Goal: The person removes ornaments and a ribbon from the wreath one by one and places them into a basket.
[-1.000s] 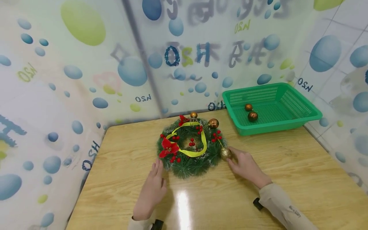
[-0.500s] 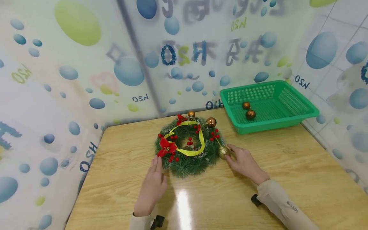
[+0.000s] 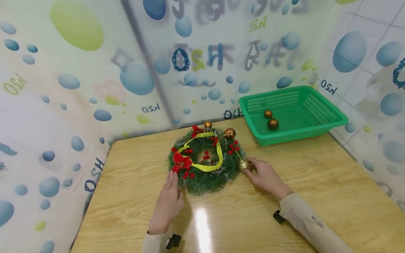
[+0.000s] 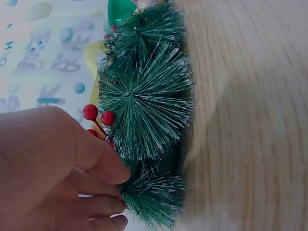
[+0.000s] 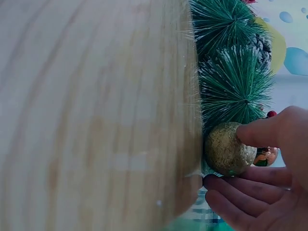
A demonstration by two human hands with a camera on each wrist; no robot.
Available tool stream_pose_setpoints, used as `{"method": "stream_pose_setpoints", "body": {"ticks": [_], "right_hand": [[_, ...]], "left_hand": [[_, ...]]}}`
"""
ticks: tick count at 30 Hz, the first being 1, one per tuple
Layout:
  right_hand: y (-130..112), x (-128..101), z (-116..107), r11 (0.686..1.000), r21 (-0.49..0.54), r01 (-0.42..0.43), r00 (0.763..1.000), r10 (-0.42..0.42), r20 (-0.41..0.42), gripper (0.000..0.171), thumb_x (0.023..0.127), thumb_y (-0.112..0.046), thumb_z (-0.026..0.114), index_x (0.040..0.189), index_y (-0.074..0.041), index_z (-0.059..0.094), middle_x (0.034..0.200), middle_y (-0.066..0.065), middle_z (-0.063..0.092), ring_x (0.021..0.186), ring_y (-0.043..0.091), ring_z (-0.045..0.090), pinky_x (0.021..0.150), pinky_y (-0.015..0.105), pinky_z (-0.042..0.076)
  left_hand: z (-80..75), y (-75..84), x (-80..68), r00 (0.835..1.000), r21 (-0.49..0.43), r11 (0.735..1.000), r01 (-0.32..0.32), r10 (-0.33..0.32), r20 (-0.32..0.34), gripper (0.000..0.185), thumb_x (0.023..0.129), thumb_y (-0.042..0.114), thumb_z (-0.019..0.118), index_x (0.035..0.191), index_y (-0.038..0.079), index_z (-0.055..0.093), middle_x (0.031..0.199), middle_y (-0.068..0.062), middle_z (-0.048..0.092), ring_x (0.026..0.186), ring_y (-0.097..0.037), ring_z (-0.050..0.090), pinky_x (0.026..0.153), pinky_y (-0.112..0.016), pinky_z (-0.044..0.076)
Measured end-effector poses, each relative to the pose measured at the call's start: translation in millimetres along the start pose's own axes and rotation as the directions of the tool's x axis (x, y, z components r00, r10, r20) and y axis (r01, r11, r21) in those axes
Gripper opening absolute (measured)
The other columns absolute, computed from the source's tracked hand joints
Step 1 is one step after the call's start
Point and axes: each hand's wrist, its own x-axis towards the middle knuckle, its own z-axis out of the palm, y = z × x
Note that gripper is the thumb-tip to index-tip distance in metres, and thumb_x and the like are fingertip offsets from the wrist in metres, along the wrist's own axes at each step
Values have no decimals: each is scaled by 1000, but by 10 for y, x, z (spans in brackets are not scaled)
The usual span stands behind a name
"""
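The gold glitter ball (image 3: 244, 164) sits at the wreath (image 3: 205, 182)'s right edge on the tabletop (image 3: 316, 182), pinched, it seems, by the right hand (image 3: 265, 174); the left hand (image 3: 167, 203), fingers straight, rests against the wreath's opposite edge.

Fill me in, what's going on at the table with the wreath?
A person is working on a Christmas wreath lying flat on a wooden table. The right hand pinches a gold glitter ball at the wreath's right edge, thumb on top and fingers beneath. The left hand rests with straight fingers against the wreath's lower left rim. Two more balls sit on the wreath's far side, and two copper balls lie in a green basket at the table's back right.
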Motion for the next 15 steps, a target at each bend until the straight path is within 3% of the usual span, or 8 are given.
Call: {"method": "stream_pose_setpoints", "body": {"ticks": [11,15], "right_hand": [[-57,17,-59,996,27,-82,997,82,1,44,91,-17,74,124,9,62,103,17,74,94,33,73,83,47,63],[-68,42,-92,997,35,-76,997,76,-11,41,91,-16,74,122,8,63,104,19,73,94,33,73,83,47,63]], "left_hand": [[0,-6,21,1000,-16,1000,22,-22,14,67,100,10,49,156,-11,19,165,-30,15,153,-48,17,125,-59,23],[6,-18,27,999,-22,999,33,-32,21,67,100,10,48,157,-11,18,165,-30,14,153,-47,17,124,-60,23]]}}
